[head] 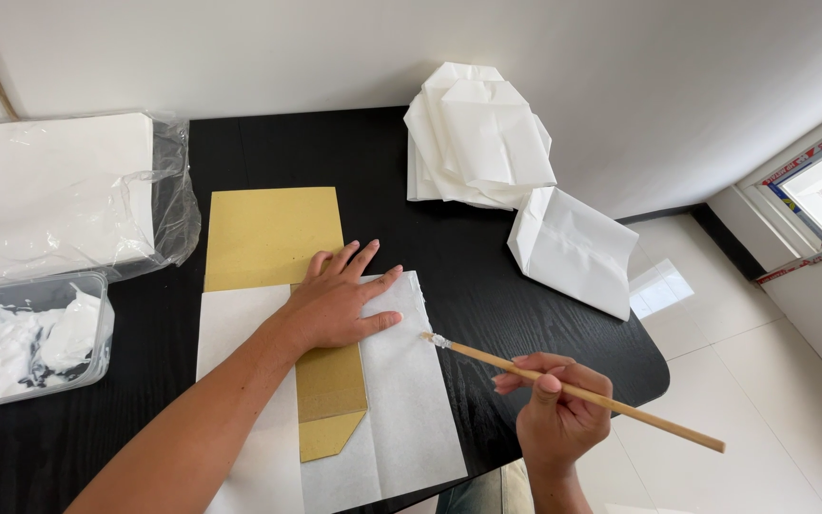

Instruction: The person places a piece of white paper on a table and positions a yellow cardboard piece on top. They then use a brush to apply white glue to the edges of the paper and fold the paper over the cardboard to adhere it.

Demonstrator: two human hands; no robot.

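The left hand (335,303) lies flat with fingers spread, palm pressing down on a white paper sheet (409,400) near the front edge of the black table (468,276). The fingertips point away from the person and slightly to the right. Under the paper sits a tan cardboard template (273,236); its long axis runs from the far side of the table toward the person, its square end farthest away and its pointed, angled end (330,433) showing between the paper's folded flaps, nearest the person.

The right hand (558,409) pinches a thin wooden stick brush (573,390) between thumb and fingers, closed around its middle. The stick runs diagonally: its glue-coated tip (438,340) points up and left, touching or just above the right edge of the paper, while its bare end reaches down and right, out past the table's edge.

Left of the paper, a clear plastic tub of white paste (26,338) stands beside a plastic-wrapped stack of white sheets (49,190). Beyond the paper, by the wall, finished white paper bags (487,133) lie piled.
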